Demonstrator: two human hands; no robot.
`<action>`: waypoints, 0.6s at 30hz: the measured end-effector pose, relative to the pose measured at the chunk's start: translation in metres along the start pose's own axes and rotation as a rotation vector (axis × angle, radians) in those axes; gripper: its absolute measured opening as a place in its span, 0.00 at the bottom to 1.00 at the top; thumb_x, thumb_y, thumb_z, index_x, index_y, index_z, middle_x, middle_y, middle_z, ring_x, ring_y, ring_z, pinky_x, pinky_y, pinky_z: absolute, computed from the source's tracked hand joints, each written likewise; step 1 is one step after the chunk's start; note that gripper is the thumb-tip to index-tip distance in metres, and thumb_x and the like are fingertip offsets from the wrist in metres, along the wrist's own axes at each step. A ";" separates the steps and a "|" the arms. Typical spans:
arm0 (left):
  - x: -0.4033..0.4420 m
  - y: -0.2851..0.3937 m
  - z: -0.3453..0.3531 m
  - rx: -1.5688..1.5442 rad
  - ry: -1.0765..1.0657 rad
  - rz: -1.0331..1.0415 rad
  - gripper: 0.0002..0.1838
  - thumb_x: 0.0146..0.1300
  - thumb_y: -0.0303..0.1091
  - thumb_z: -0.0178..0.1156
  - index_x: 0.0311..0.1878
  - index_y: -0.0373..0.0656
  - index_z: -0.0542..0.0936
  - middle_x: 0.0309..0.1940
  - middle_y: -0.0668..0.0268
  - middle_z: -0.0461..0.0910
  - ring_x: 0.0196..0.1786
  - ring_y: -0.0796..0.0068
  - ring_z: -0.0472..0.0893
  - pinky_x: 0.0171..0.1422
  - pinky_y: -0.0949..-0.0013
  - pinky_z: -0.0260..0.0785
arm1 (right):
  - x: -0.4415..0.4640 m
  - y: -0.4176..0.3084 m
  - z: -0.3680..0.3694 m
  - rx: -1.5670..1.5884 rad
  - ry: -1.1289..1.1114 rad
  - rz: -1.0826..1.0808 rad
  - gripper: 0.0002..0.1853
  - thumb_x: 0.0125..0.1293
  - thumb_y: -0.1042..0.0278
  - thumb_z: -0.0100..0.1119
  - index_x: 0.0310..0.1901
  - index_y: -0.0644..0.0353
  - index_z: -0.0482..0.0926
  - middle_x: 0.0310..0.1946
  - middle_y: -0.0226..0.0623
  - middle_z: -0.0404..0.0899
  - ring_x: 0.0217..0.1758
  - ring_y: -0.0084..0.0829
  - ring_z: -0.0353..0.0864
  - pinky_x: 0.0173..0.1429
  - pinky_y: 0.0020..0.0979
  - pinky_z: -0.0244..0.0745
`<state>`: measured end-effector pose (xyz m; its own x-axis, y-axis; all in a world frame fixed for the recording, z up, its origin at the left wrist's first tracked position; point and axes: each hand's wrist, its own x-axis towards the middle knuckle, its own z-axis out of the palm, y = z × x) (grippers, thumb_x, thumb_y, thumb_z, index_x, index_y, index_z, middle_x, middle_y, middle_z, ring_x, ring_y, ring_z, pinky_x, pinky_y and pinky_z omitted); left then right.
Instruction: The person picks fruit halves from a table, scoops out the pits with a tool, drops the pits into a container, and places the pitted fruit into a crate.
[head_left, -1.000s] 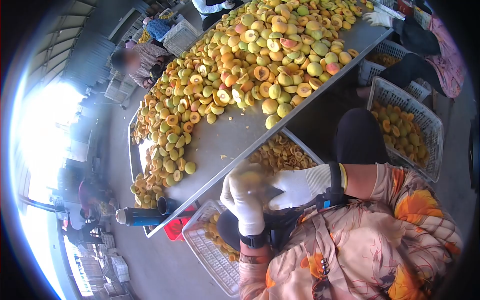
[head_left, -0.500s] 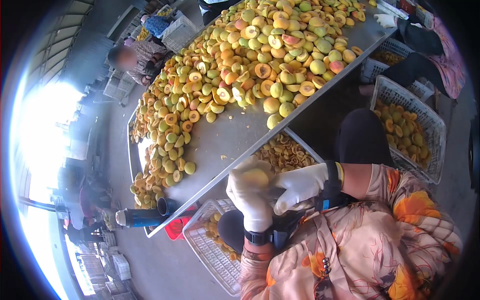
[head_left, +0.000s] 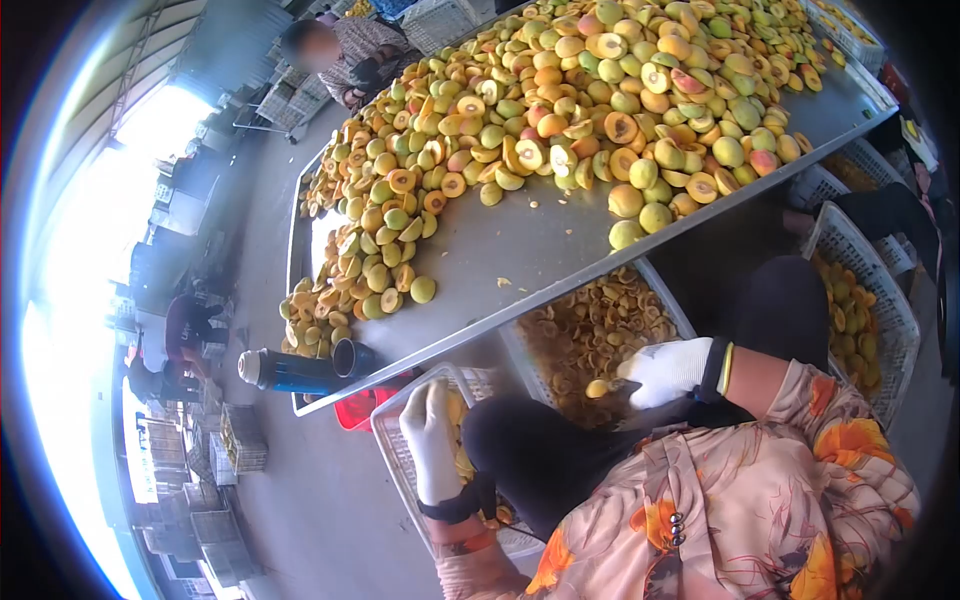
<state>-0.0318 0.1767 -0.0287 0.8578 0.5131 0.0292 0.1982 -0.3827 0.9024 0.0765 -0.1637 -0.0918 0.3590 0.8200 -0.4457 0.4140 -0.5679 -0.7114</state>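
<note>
My left hand (head_left: 428, 435), in a white glove, hangs over a white crate (head_left: 385, 440) of peach halves. Its fingers are bent together, and what they hold, if anything, is hidden. A bit of yellow fruit (head_left: 457, 408) shows beside them; I cannot tell whether the hand touches it. My right hand (head_left: 662, 376), also gloved in white, is closed over a crate of peach scraps (head_left: 575, 340) under the table edge. Just off its fingertips is a small yellow peach piece (head_left: 598, 388). Anything inside the right hand's grip is out of sight.
A metal table (head_left: 500, 245) bears a large heap of halved peaches (head_left: 560, 110). A blue flask (head_left: 285, 370) and a dark cup (head_left: 353, 357) stand at its near left corner. Another crate of peaches (head_left: 850, 320) is at right. A person (head_left: 365, 55) sits beyond the table.
My hands were together around a yellow peach piece. They have parted: the left has moved left over the white crate, the right over the scraps. The whole view has shifted too.
</note>
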 end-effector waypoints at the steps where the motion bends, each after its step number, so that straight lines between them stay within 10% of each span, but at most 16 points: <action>1: 0.006 -0.016 -0.019 0.467 -0.058 0.013 0.19 0.70 0.41 0.64 0.52 0.32 0.84 0.49 0.51 0.85 0.51 0.55 0.84 0.59 0.59 0.75 | -0.008 -0.008 -0.004 -0.150 0.012 0.163 0.18 0.60 0.62 0.59 0.48 0.64 0.83 0.42 0.54 0.87 0.49 0.51 0.87 0.52 0.50 0.79; 2: 0.008 -0.033 -0.024 0.840 0.113 0.168 0.19 0.65 0.38 0.67 0.54 0.34 0.83 0.53 0.50 0.82 0.57 0.52 0.81 0.62 0.56 0.73 | -0.004 0.003 -0.001 -0.195 -0.001 0.215 0.17 0.61 0.64 0.57 0.48 0.64 0.83 0.43 0.54 0.87 0.50 0.52 0.87 0.54 0.50 0.80; 11: 0.230 -0.094 0.029 0.793 -0.048 0.439 0.30 0.58 0.43 0.73 0.62 0.40 0.79 0.59 0.46 0.77 0.55 0.48 0.82 0.61 0.52 0.75 | 0.028 0.027 0.011 -0.118 0.036 0.262 0.18 0.67 0.57 0.55 0.49 0.64 0.78 0.40 0.54 0.87 0.46 0.52 0.88 0.53 0.51 0.80; 18: 0.266 -0.101 0.036 0.864 -0.160 0.191 0.28 0.58 0.42 0.72 0.58 0.34 0.79 0.46 0.50 0.84 0.47 0.47 0.85 0.52 0.54 0.79 | 0.024 0.011 -0.006 -0.081 0.175 0.220 0.19 0.66 0.61 0.54 0.53 0.63 0.80 0.44 0.54 0.87 0.50 0.51 0.88 0.54 0.49 0.80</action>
<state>0.1930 0.3240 -0.1278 0.9556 0.2933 0.0271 0.2778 -0.9280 0.2482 0.0945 -0.1511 -0.1071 0.5834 0.6561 -0.4787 0.3734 -0.7401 -0.5594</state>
